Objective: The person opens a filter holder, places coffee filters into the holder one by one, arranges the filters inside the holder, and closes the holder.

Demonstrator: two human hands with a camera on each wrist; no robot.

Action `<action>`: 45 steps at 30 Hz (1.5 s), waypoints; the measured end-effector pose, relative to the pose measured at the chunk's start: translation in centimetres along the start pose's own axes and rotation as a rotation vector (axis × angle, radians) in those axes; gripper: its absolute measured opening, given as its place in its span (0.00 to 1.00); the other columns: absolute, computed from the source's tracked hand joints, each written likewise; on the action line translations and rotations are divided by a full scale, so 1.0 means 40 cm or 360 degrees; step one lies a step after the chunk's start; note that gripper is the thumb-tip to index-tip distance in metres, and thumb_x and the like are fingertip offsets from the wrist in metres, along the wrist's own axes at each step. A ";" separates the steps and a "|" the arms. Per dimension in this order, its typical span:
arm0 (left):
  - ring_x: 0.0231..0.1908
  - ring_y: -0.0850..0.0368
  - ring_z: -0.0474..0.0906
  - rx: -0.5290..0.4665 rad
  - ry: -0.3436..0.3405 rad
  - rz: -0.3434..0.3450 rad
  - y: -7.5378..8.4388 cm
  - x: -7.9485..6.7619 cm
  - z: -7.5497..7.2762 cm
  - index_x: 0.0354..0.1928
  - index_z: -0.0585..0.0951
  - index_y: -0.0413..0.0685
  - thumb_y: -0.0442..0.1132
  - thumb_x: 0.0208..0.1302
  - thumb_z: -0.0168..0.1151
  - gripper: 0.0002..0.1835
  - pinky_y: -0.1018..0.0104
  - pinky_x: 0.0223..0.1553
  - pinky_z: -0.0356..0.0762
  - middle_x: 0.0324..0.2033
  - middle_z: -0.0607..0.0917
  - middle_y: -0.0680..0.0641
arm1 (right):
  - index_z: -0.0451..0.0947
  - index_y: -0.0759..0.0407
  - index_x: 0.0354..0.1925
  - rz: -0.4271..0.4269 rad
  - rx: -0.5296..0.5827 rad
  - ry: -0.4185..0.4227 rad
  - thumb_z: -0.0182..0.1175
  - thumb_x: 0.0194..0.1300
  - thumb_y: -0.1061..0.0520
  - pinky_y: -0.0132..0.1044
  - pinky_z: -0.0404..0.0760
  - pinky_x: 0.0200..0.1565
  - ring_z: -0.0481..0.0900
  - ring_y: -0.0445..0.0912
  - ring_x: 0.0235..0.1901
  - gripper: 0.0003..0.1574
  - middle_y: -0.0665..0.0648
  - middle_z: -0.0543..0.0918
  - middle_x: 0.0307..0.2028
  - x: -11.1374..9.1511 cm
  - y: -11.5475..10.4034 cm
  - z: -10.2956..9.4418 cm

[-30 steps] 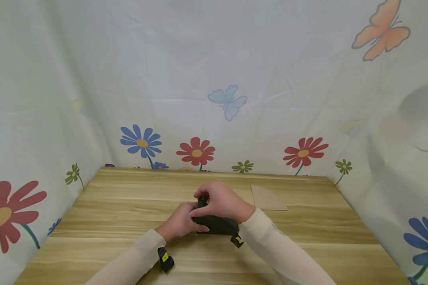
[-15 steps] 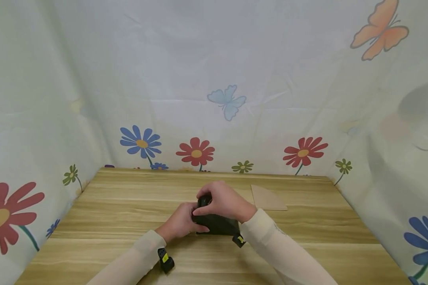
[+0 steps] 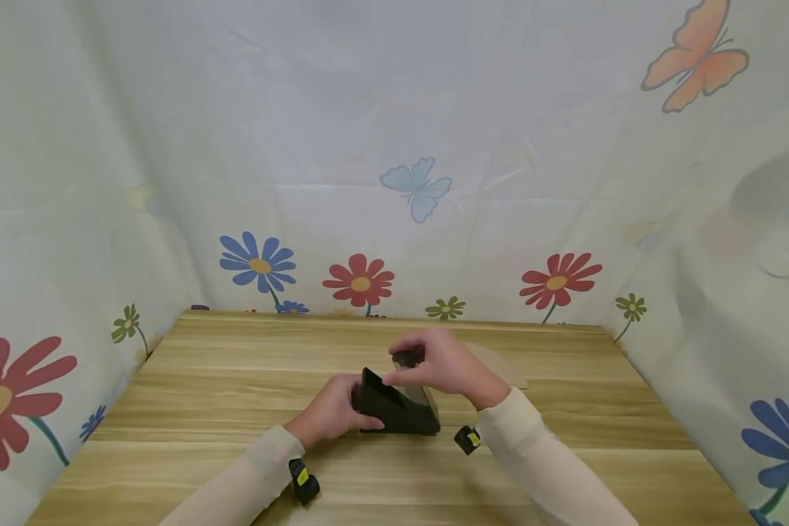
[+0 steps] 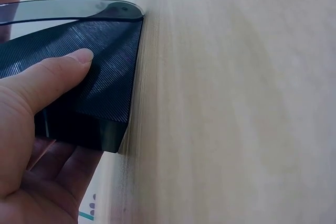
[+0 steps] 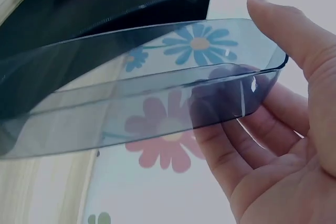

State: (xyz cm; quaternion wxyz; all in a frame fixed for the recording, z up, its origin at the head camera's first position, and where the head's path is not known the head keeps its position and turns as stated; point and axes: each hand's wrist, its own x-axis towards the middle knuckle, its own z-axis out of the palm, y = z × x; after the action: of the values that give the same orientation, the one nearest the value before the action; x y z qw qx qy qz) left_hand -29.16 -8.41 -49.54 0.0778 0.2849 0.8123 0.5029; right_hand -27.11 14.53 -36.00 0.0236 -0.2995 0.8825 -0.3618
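A black wedge-shaped box (image 3: 401, 415) with fine ribbed sides stands on the wooden table. My left hand (image 3: 334, 409) grips its left end, thumb (image 4: 58, 74) along the near side and fingers underneath in the left wrist view. A smoky see-through lid (image 5: 157, 85) is swung up from the box, joined near its right end at a round pivot (image 4: 118, 10). My right hand (image 3: 443, 365) holds the lid's free end, with the thumb at its edge and fingers curled behind the clear plastic. The box's inside is mostly hidden.
A flat tan quarter-circle piece (image 3: 500, 363) lies behind my right hand, partly covered by it. White curtains (image 3: 329, 131) printed with flowers and butterflies hang around the back and sides of the wooden table (image 3: 237, 365).
My right hand has moved right, away from the box's left end, and the clear lid has swung open with it. The left hand stays on the box.
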 end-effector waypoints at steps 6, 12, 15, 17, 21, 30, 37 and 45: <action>0.37 0.61 0.85 -0.0008 -0.0001 -0.0026 0.004 -0.003 0.001 0.48 0.85 0.55 0.43 0.51 0.83 0.22 0.67 0.41 0.81 0.40 0.90 0.54 | 0.86 0.55 0.52 0.0024 0.0040 0.0058 0.78 0.57 0.45 0.34 0.83 0.43 0.82 0.43 0.37 0.27 0.56 0.89 0.44 -0.039 0.024 -0.038; 0.37 0.59 0.84 -0.0050 -0.0004 -0.0068 0.013 -0.007 -0.001 0.47 0.85 0.53 0.43 0.51 0.82 0.21 0.65 0.41 0.81 0.40 0.90 0.52 | 0.86 0.55 0.52 0.0013 0.0122 0.0120 0.79 0.56 0.48 0.33 0.84 0.44 0.84 0.46 0.39 0.27 0.57 0.89 0.44 -0.071 0.059 -0.063; 0.37 0.59 0.84 -0.0052 0.0000 -0.0083 0.015 -0.008 -0.001 0.47 0.85 0.53 0.43 0.51 0.82 0.21 0.65 0.41 0.81 0.40 0.90 0.52 | 0.87 0.54 0.52 0.0004 0.0155 0.0151 0.79 0.56 0.49 0.33 0.84 0.44 0.85 0.46 0.39 0.26 0.56 0.89 0.44 -0.087 0.079 -0.074; 0.37 0.59 0.84 -0.0039 0.0004 -0.0085 0.016 -0.008 -0.001 0.46 0.85 0.54 0.43 0.51 0.82 0.20 0.65 0.40 0.80 0.39 0.90 0.52 | 0.87 0.53 0.52 -0.0003 0.0172 0.0169 0.78 0.57 0.50 0.34 0.84 0.45 0.85 0.45 0.39 0.25 0.56 0.89 0.45 -0.098 0.092 -0.082; 0.35 0.58 0.83 -0.0023 0.0008 -0.0083 0.014 -0.008 0.000 0.46 0.85 0.54 0.44 0.51 0.82 0.20 0.65 0.38 0.80 0.38 0.90 0.53 | 0.87 0.51 0.51 -0.0004 0.0209 0.0192 0.78 0.57 0.52 0.35 0.85 0.46 0.86 0.44 0.40 0.23 0.55 0.89 0.44 -0.123 0.118 -0.100; 0.33 0.58 0.81 -0.0026 0.0022 -0.0093 0.019 -0.012 0.000 0.45 0.85 0.53 0.43 0.51 0.82 0.20 0.65 0.36 0.79 0.37 0.89 0.52 | 0.85 0.57 0.55 0.0017 0.0372 0.0233 0.76 0.59 0.57 0.34 0.86 0.46 0.88 0.44 0.45 0.25 0.63 0.89 0.49 -0.176 0.187 -0.123; 0.33 0.59 0.81 -0.0014 0.0025 -0.0089 0.019 -0.010 -0.003 0.45 0.85 0.54 0.45 0.51 0.82 0.20 0.66 0.36 0.79 0.37 0.89 0.54 | 0.84 0.61 0.57 0.0074 0.0458 0.0250 0.75 0.60 0.58 0.37 0.87 0.43 0.89 0.42 0.44 0.27 0.64 0.89 0.49 -0.204 0.223 -0.129; 0.33 0.59 0.81 -0.0016 0.0011 -0.0095 0.021 -0.012 -0.004 0.45 0.86 0.56 0.45 0.51 0.82 0.20 0.66 0.36 0.79 0.37 0.89 0.55 | 0.83 0.62 0.58 0.0114 0.0520 0.0254 0.74 0.61 0.58 0.37 0.87 0.44 0.89 0.48 0.47 0.27 0.66 0.88 0.50 -0.229 0.253 -0.132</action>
State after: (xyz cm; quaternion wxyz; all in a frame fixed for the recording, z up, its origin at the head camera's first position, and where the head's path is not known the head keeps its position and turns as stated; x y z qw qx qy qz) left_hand -28.52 -8.51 -48.80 0.0914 0.2584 0.8182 0.5055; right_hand -26.16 28.50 -40.31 0.0147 -0.2305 0.8211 -0.5220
